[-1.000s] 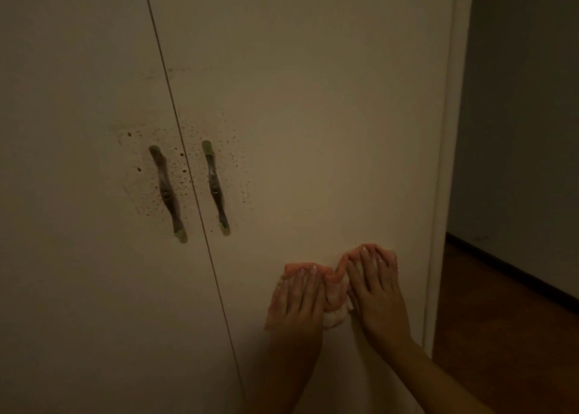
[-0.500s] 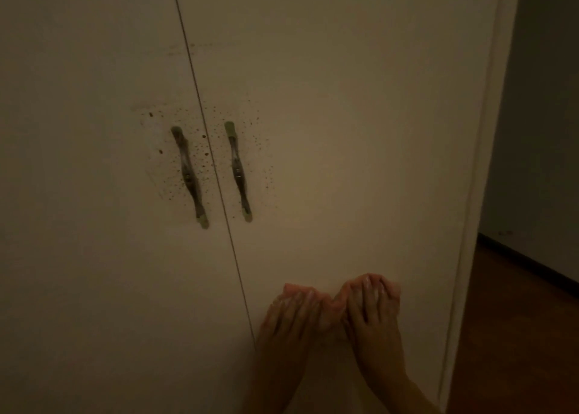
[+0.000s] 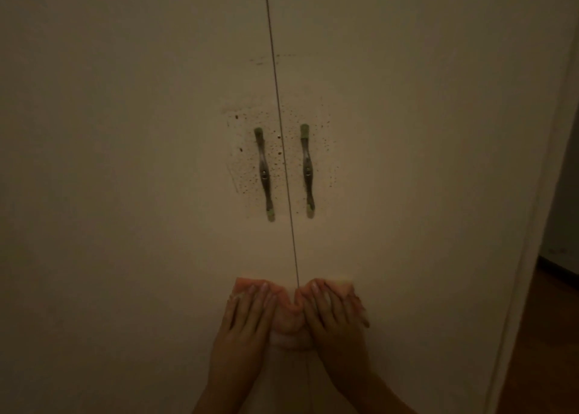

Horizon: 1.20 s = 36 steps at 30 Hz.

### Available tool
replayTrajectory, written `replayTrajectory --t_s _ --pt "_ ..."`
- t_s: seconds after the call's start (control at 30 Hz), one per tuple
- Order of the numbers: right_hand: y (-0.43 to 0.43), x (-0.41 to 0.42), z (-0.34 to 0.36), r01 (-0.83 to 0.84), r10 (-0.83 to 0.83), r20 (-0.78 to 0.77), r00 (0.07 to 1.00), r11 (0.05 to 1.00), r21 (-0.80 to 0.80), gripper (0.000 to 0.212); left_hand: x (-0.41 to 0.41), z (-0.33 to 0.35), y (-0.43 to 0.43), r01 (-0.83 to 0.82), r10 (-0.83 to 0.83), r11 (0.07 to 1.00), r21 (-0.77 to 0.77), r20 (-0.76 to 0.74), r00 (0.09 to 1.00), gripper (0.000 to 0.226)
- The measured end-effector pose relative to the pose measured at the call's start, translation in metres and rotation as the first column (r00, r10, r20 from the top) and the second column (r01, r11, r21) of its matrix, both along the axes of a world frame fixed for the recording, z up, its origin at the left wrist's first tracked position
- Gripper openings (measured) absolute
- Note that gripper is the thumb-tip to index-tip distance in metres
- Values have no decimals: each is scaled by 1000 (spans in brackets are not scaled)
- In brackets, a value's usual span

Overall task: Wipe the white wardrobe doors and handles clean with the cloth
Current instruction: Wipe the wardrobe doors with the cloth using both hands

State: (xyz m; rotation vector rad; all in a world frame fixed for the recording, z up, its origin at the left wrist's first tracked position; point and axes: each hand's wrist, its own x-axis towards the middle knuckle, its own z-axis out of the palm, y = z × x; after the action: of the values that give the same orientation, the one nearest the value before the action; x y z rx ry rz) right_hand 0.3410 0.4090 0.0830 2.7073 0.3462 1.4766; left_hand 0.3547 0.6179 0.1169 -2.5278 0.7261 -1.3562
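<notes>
Two white wardrobe doors fill the view, the left door [image 3: 125,194] and the right door [image 3: 423,162], meeting at a thin vertical seam. Each carries a metal handle, the left handle [image 3: 264,173] and the right handle [image 3: 307,170], both surrounded by dark brown speckles. Below the handles, a pink cloth [image 3: 289,313] lies flat across the seam. My left hand [image 3: 247,322] and my right hand [image 3: 332,316] both press it against the doors, fingers spread and pointing up.
The wardrobe's right edge [image 3: 532,225] runs down the right side. Beyond it is a dark wall and a strip of wooden floor [image 3: 554,335] with a dark skirting board.
Both hands and the cloth have slid left from the right door panel onto the seam between the doors. The view has shifted, bringing the handles to the centre.
</notes>
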Motion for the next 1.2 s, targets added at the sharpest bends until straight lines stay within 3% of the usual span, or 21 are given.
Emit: replayTrajectory --t_s 0.23,0.47,0.7,0.8,1.03,1.2 --pt "78 10 27 -260 260 -69 963 966 16 42 -2 17 74 -84 86 995 -47 44 995 71" --pt "108 20 44 -293 287 -83 954 954 -69 47 -1 28 107 -180 181 979 -94 -1 984 69" --pt "74 7 62 -270 286 47 957 938 -217 32 -6 22 71 -156 154 977 -148 -24 988 64" --pt "46 8 53 -236 247 12 969 939 -248 44 -6 19 45 -129 128 984 -125 -15 992 64" --pt "-20 -2 47 -203 195 -57 979 953 -223 35 -5 16 -17 -71 73 991 -113 12 997 61" --pt "-79 -6 40 -165 158 -50 986 960 -228 42 -4 16 -64 -49 52 997 -66 41 998 58"
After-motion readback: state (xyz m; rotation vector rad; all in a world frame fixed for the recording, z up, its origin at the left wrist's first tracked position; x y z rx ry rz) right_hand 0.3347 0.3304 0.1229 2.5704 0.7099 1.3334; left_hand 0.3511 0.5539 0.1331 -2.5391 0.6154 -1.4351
